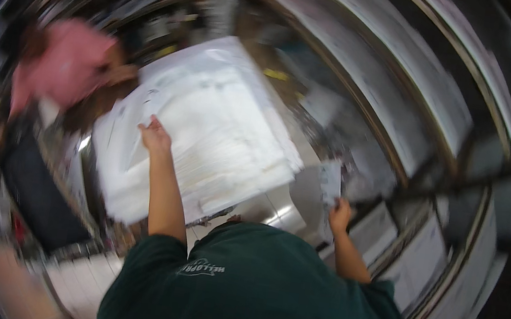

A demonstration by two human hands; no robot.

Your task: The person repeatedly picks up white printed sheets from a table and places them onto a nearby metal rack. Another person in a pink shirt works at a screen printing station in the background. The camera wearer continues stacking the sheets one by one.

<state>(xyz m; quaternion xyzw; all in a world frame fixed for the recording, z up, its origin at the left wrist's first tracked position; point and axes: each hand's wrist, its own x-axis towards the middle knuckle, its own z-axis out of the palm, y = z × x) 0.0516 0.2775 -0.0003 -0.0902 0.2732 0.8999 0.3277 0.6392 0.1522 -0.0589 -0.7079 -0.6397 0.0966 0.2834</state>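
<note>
A large stack of white, glossy, sheet-like material (229, 116), perhaps plastic, fills the middle of the view. Over its left part reaches my left hand (155, 137), thumb and forefinger apart, with nothing visible between them. I cannot tell whether it touches the stack. On the right, my right hand (340, 217) is closed on the edge of a pale printed sheet (331, 182). That sheet hangs beside the stack's right corner, and its lower part is blurred.
Another person in a pink top (70, 62) is at the stack's far left side. Long shelves (373, 65) with pale stacked goods curve along the right. A dark flat panel (46, 185) stands at left. Tiled floor (278, 208) shows below the stack.
</note>
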